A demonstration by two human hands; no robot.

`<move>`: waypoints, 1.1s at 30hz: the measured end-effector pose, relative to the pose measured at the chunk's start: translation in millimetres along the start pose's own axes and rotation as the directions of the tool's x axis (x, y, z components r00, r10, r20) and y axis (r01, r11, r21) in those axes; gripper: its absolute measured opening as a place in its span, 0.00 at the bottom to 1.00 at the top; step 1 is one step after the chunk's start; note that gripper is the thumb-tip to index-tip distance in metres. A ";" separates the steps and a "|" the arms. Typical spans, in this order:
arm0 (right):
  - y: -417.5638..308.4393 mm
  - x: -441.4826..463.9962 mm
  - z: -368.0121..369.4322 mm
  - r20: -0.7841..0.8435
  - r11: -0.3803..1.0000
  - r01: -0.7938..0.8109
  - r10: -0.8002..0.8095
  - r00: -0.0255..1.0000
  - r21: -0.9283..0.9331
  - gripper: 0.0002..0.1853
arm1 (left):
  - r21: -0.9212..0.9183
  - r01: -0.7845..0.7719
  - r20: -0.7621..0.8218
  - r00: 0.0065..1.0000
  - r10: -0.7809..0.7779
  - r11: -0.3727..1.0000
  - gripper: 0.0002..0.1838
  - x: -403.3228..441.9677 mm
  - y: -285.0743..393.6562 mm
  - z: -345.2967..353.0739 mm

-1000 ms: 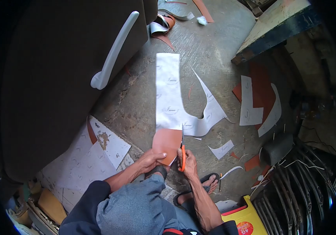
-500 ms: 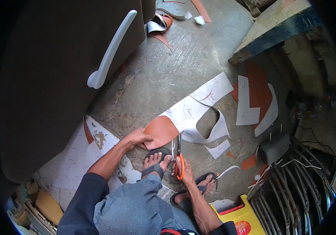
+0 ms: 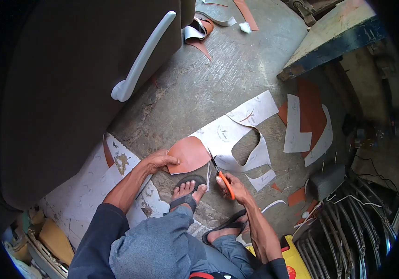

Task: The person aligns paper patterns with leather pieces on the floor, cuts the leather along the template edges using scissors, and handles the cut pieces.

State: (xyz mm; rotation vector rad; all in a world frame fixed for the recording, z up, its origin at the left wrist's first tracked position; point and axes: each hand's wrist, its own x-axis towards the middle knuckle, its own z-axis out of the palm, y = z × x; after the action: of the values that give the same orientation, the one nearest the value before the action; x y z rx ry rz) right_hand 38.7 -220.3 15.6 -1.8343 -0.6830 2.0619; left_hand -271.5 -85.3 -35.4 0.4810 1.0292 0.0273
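My left hand [image 3: 160, 161] grips the edge of a folded-over flap of orange-brown leatherette [image 3: 189, 156], thumb on top. The sheet's white printed backing [image 3: 222, 135] stretches away to the upper right, with a large curved cut-out on its near side. In my right hand [image 3: 237, 188] is a pair of scissors [image 3: 225, 184] with orange handles, fingers wrapped around them. Their dark blades point up and left, with the tips at the flap's right edge by the white backing. Whether the blades touch the sheet I cannot tell. My sandalled foot [image 3: 186, 193] is just below the flap.
More leatherette offcuts [image 3: 310, 118] lie on the concrete floor to the right, with small scraps [image 3: 297, 197] nearer. A dark panel with a white handle [image 3: 144, 56] stands at left. Metal tube frames [image 3: 334, 232] and a yellow object [image 3: 297, 258] are at lower right.
My right hand has moved right and slightly up, and the scissors now slant up-left instead of pointing nearly straight up. My left hand keeps its hold on the flap. The view has shifted slightly.
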 end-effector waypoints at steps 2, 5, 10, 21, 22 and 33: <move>0.1 1.9 -3.3 0.019 1.000 0.006 -0.006 1.000 -0.004 0.26 | 0.017 0.010 -0.005 1.000 -0.009 1.000 0.28 -0.4 0.6 1.1; -4.1 1.5 -4.7 0.057 0.991 -0.011 0.004 0.998 0.130 0.27 | 0.024 0.001 0.004 1.000 -0.001 1.000 0.29 -0.6 0.8 1.1; 6.9 9.2 -12.8 0.107 0.998 -0.031 0.026 0.994 0.046 0.27 | 0.021 0.017 0.025 1.000 -0.018 1.000 0.29 2.0 -2.0 -3.0; -1.2 4.6 -7.1 0.035 0.998 0.007 -0.005 0.999 -0.060 0.31 | 0.010 -0.009 0.009 1.000 0.009 1.000 0.27 -1.0 -0.6 0.3; -2.4 3.5 -7.1 0.030 0.998 0.001 0.001 1.000 -0.060 0.31 | 0.029 -0.001 -0.001 1.000 0.001 1.000 0.27 -2.8 1.0 2.2; -2.2 2.6 -10.9 -0.017 0.966 0.059 -0.066 0.998 -0.252 0.29 | 0.032 -0.020 0.006 1.000 0.020 0.999 0.25 2.0 -3.1 -0.6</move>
State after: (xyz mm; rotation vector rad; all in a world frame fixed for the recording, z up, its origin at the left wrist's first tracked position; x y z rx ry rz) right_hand 48.9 -215.4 13.7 -1.9391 -1.0235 1.9836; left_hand -271.6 -87.3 -38.5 0.5206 1.0202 0.0268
